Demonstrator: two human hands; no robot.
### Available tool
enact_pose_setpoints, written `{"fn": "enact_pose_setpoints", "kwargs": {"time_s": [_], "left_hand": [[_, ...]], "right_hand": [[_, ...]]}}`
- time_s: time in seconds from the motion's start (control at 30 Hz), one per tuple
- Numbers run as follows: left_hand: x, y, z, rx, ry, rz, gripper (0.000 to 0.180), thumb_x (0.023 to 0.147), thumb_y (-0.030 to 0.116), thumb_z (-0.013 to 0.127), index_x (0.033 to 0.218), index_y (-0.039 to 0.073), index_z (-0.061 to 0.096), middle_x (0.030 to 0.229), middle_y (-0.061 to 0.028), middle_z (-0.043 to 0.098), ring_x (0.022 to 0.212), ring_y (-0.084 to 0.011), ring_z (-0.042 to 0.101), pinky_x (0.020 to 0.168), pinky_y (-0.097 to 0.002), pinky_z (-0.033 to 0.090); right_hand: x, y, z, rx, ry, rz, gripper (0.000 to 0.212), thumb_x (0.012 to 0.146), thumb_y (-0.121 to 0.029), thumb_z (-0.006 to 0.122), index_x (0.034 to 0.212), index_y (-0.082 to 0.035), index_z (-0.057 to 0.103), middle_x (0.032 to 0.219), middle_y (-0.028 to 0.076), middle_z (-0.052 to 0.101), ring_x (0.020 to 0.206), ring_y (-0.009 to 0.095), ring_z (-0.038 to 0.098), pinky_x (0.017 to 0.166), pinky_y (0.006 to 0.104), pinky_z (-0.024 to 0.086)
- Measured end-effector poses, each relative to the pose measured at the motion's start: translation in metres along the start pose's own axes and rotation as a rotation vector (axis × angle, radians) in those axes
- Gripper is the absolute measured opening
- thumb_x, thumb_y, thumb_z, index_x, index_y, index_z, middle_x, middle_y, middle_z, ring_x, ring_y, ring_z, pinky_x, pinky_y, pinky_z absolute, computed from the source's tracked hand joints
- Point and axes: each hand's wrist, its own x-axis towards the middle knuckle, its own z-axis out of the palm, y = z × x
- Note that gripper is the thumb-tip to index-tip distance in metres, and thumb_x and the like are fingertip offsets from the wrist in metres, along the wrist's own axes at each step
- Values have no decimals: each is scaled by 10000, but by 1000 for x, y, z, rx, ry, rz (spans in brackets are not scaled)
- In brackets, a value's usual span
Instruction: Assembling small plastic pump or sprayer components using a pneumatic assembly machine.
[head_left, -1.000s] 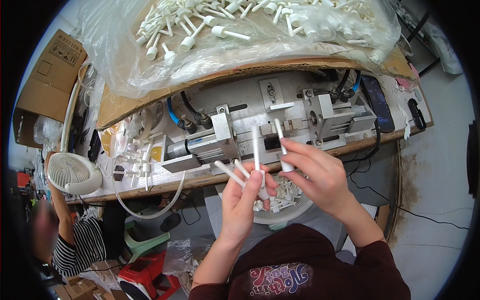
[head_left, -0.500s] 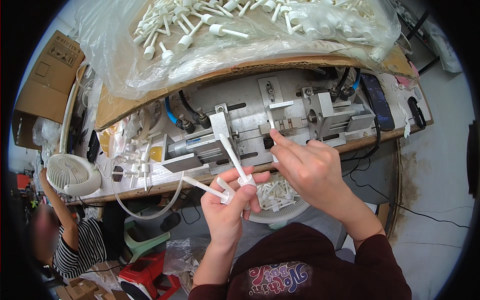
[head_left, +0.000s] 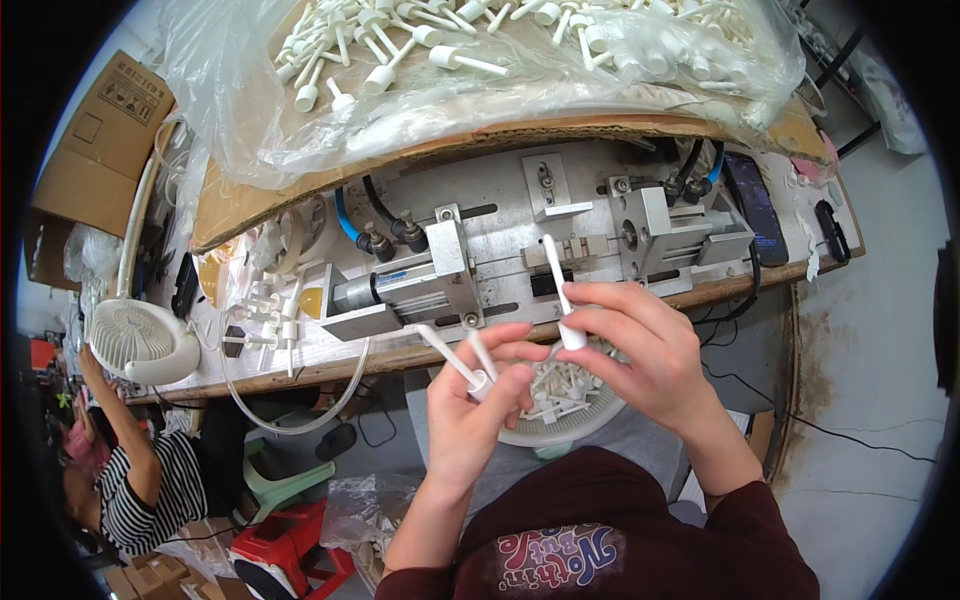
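Note:
My right hand pinches a white applicator cap between thumb and fingers, its long stem pointing away from me and its tip near a small metal block on the bench. My left hand is closed around white applicator caps, with two stems sticking out past the fingers. Part of what it holds is hidden by the thumb. Metal clamp fixtures with cylinders stand left and right of the block. Below the hands, a white basket holds many similar white pieces.
Clear plastic sheeting with piled white caps lies on a cardboard sheet across the back. A phone is at the right. At the left are a white fan, loose white parts and a co-worker in a striped top.
My right hand has drawn back from the block and turned, so the ribbed cap now shows in its fingers. My left hand has shifted slightly right; fewer stems show in it.

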Motion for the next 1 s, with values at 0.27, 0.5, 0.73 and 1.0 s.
{"fn": "enact_pose_setpoints", "kwargs": {"time_s": [0.27,0.5,0.73,1.0], "left_hand": [[-4,10,-1,-156,-65,-4,247,1061,209,369,1113,-1,489,1088,-195,639,954,-225,660,834,-363,544],[-1,11,5,-59,96,136,227,1040,218,407,1053,16,510,1170,-291,624,1031,-311,661,924,-406,519],[2,5,7,-76,135,161,195,1024,194,423,1076,28,511,1247,-317,583,1224,-339,561,1081,-444,388],[2,11,17,-180,-19,-39,364,1048,156,369,1365,-18,415,1299,-216,584,1175,-233,584,974,-341,500]], "right_hand": [[13,-4,7,-416,-190,-97,227,718,-108,713,913,-1,663,1084,170,696,675,166,665,564,273,470],[19,-4,6,-483,-158,-142,137,669,-113,626,780,-42,587,1005,169,706,592,97,609,542,234,440],[12,-16,-3,-77,-118,-123,220,740,-107,673,948,-44,642,998,80,666,730,150,657,585,266,487],[-4,-18,-8,132,-97,-23,279,749,-110,753,984,-5,644,1002,99,644,827,246,673,681,328,559]]}}
